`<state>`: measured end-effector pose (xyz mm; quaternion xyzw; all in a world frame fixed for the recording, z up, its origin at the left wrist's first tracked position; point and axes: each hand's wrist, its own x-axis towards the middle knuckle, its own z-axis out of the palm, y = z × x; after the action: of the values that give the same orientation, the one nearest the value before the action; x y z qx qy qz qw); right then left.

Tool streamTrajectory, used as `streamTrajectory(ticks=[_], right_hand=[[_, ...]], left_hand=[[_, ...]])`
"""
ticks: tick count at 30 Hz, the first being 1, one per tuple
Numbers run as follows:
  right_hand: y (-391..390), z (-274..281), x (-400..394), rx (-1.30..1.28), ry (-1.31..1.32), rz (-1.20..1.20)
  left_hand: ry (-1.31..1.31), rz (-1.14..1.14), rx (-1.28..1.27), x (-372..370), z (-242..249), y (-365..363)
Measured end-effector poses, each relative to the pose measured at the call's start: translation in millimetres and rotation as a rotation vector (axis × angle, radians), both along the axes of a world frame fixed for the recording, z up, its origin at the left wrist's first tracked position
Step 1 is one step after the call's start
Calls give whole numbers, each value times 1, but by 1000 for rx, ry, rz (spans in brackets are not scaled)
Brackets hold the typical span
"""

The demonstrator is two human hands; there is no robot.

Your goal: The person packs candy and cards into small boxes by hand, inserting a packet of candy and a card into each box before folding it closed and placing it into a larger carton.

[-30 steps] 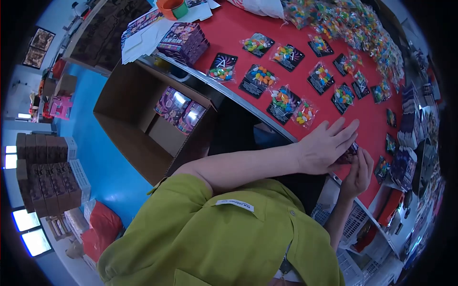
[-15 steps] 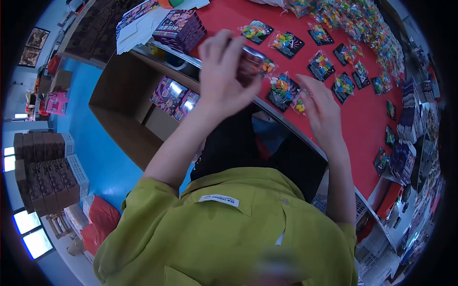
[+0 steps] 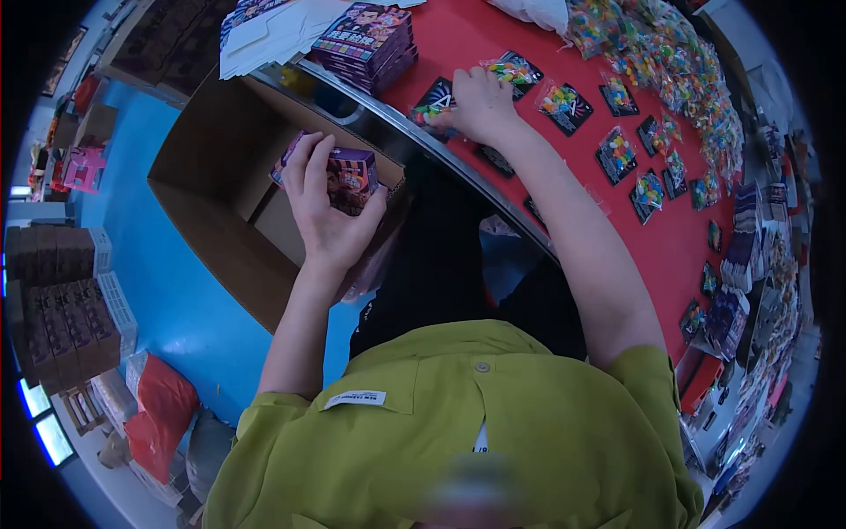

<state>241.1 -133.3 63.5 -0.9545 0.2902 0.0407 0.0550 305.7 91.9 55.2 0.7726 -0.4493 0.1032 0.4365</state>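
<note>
My left hand [image 3: 324,207] grips a purple printed box [image 3: 352,172] by its sides, over the open cardboard carton [image 3: 216,225]. The box is tilted, and its far end is partly covered by my fingers. On the red table, my right hand [image 3: 483,108] is closed at a clear packet of coloured candies [image 3: 432,115], its thumb side against the packet. A black card [image 3: 438,92] with a white pattern lies under that packet. Beyond my fingers lies another candy packet on a black card [image 3: 520,70], partly hidden by the hand.
More candy packets on black cards [image 3: 615,154] lie in rows on the red table [image 3: 652,256]. Loose candy packets [image 3: 670,70] are heaped at the far right. Stacked purple boxes [image 3: 366,44] and white sheets [image 3: 273,40] stand near the table's left end. Brown cartons [image 3: 66,326] are piled at left.
My left hand has moved from the table edge down over the carton with the purple box. My right hand has swung left across the table to a candy packet. The view has shifted.
</note>
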Motion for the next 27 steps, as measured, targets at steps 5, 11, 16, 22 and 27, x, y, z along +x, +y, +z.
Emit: streamTrajectory(ticks=[5,11,16,22,27], right_hand=[[-6,-18,3,179,-265,-116],[-16,14,-56,422,-780,-112],[-17,55,-201,617,-859,-341],[8,12,-372,545,-905,-757],[35,-23,-383,502,-764,-758]], left_hand=[[32,-54,-32,-1,-4,-9],[-23,-213,-64,8,10,-44],[-174,-443,-31,16,6,-117],[-405,-430,246,37,-34,-182],[-505,-450,394,45,-39,-188]])
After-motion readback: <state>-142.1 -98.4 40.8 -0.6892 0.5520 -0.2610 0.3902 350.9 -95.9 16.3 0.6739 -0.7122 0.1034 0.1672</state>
